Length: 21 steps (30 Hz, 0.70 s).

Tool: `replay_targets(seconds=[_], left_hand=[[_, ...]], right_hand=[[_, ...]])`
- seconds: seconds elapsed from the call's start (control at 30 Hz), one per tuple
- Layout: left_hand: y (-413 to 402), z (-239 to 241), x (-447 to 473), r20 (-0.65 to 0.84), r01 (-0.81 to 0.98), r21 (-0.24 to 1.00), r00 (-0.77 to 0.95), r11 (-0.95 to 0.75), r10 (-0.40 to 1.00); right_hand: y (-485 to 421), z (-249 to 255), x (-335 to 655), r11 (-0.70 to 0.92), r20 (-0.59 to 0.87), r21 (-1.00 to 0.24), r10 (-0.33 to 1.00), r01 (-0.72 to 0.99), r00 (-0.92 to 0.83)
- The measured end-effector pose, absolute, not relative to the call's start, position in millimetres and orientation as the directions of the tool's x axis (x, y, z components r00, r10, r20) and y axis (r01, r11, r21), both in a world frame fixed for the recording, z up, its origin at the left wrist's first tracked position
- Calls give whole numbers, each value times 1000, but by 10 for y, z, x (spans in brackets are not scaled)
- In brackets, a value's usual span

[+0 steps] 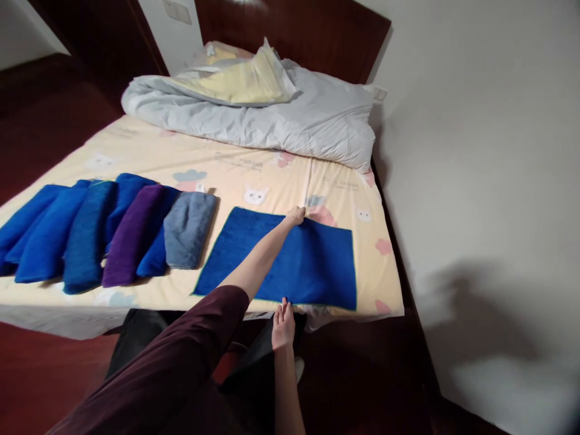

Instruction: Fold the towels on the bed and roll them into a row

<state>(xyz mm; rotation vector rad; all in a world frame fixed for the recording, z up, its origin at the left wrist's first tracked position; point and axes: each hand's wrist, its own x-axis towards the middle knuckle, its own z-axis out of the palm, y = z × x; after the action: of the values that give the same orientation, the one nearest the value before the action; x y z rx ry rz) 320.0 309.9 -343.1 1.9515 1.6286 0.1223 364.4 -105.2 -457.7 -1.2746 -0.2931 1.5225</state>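
Note:
A blue towel (258,241) with thin green edging lies spread on the bed near its front right corner. My left hand (296,215) reaches across the towel and is closed on its far edge, around the middle. The fabric rises slightly in a ridge just right of that arm. At the near edge, my right hand (283,323) has its fingertips together on the towel's border, pinching a little of it. Between the two hands the towel runs fairly straight. Its right part lies flat on the patterned sheet.
Several folded blue towels (52,241), a purple one (132,238) and a grey-blue one (190,229) lie in a row on the left of the bed. A bunched white quilt (326,115) fills the head end. A wall (489,181) stands close on the right.

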Motion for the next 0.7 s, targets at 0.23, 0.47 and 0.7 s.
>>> replay_targets(seconds=[0.23, 0.47, 0.7], left_hand=[[3062, -3159, 3123, -237, 829, 558, 207, -41, 949], [2905, -2645, 2963, -142, 783, 619, 186, -60, 972], [2615, -1993, 2633, -44, 715, 691, 187, -105, 981]], right_hand=[[-1107, -4451, 3572, -371, -631, -690, 729, -621, 266], [-1279, -4150, 3678, -211, -546, -712, 766, -669, 339], [-1263, -3668, 3967, -113, -419, -824, 782, -556, 462]])
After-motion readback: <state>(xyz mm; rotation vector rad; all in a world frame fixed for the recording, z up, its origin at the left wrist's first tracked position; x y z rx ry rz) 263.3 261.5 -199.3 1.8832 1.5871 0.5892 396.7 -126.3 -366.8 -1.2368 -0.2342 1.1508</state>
